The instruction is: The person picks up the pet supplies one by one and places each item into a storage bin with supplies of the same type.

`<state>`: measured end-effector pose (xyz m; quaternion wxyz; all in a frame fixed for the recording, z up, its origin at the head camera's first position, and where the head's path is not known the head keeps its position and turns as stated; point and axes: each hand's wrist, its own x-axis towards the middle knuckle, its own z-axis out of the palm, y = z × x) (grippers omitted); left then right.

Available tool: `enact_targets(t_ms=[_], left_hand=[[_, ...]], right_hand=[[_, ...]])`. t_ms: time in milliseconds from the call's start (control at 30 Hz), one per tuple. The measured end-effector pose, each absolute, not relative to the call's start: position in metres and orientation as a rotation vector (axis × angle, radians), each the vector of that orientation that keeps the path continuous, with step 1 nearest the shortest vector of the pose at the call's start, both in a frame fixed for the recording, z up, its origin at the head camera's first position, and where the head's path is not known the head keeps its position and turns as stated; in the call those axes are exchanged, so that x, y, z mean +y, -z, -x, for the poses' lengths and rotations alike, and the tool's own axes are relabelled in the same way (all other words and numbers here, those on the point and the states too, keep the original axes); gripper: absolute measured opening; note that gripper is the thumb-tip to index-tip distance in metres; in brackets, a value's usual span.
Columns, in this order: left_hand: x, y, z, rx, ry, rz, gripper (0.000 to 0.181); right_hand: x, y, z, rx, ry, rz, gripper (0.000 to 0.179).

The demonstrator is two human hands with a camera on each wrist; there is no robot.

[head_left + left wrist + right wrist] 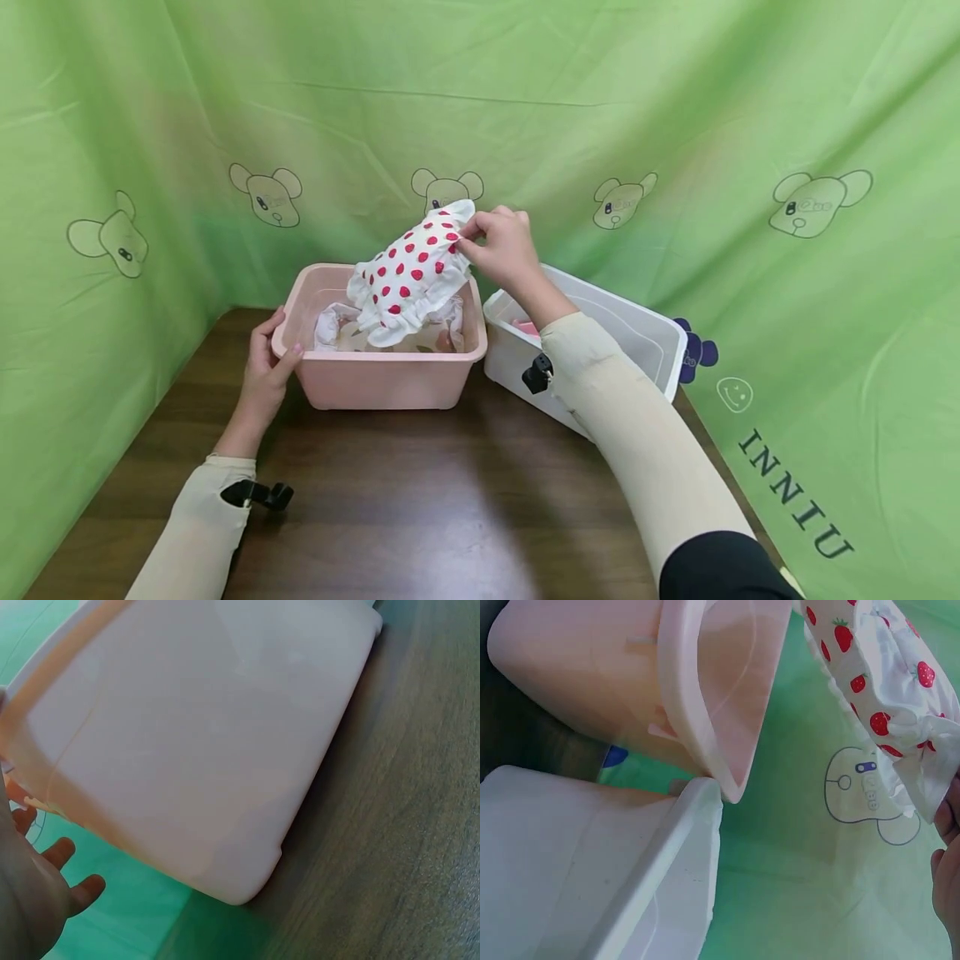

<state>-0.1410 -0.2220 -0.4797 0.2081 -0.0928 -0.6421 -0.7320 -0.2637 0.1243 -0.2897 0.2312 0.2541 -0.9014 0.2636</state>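
Note:
A small white ruffled pillow (408, 268) printed with red strawberries hangs tilted over the pink bin (382, 382). My right hand (504, 247) pinches its upper right corner between thumb and fingers. The right wrist view shows the gathered corner of the strawberry pillow (877, 697) at the fingertips. At the bin's left end, my left hand (264, 371) grips the rim, thumb over the front corner. Inside the pink bin lies another white frilled fabric item (330, 323) with a beige printed middle, partly hidden behind the pillow.
To the right, a white bin (513, 358) stands at an angle, its corner close against the pink one. Something pink (527, 327) shows inside it, mostly behind my right forearm. A brown wooden table (397, 500) bears both bins. Green curtain (525, 100) surrounds the back and sides.

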Motion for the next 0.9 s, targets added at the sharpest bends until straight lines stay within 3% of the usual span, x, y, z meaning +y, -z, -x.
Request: enact_targets(t_ms=[900], left_hand=[[-0.225,0.481,0.140,-1.759,2.036,0.240,0.053]], right_hand=[[0.060,0.305,0.281,-2.783,-0.553,-0.744,0.006]])
